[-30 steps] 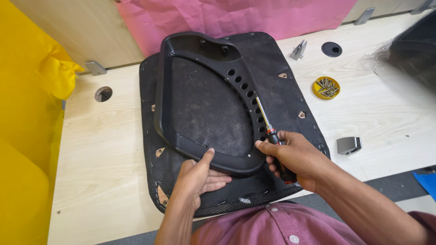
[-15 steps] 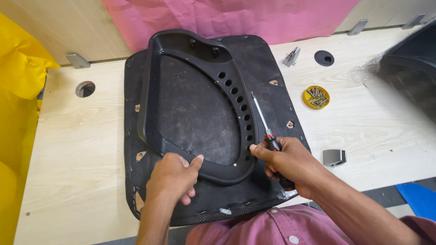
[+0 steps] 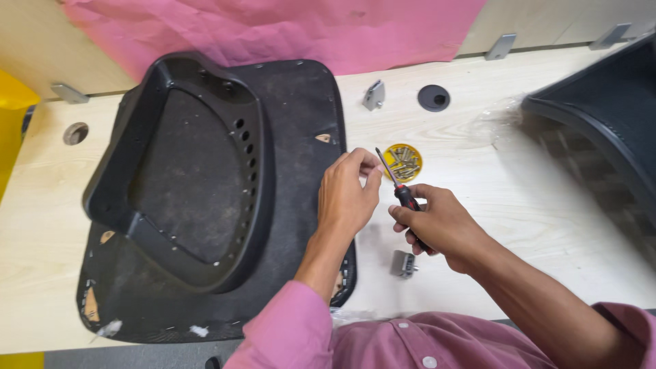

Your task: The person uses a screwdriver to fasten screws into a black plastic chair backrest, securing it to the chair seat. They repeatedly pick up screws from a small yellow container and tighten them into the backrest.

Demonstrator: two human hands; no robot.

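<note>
Many screws (image 3: 404,161) filled the yellow dish (image 3: 414,152), far right of the seat base (image 3: 205,191). Our right hand (image 3: 437,222) clenched the screwdriver (image 3: 402,191); our left hand (image 3: 347,195) pinched its tip beside that dish.

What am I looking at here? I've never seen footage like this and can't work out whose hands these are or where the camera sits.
There is no machine here: the camera is worn on a person's head and looks down at their own two bare hands over a pale wooden table.

The right hand grips a screwdriver with a red and black handle, its tip pointing up and away. The left hand is raised beside the tip, its fingertips pinched together; what they hold, if anything, is too small to tell.

Just beyond the hands sits a small yellow dish of screws. To the left lies a large black seat pad with a black plastic frame on top. A small metal bracket lies near the right wrist, and pink paper lies at the back.
</note>
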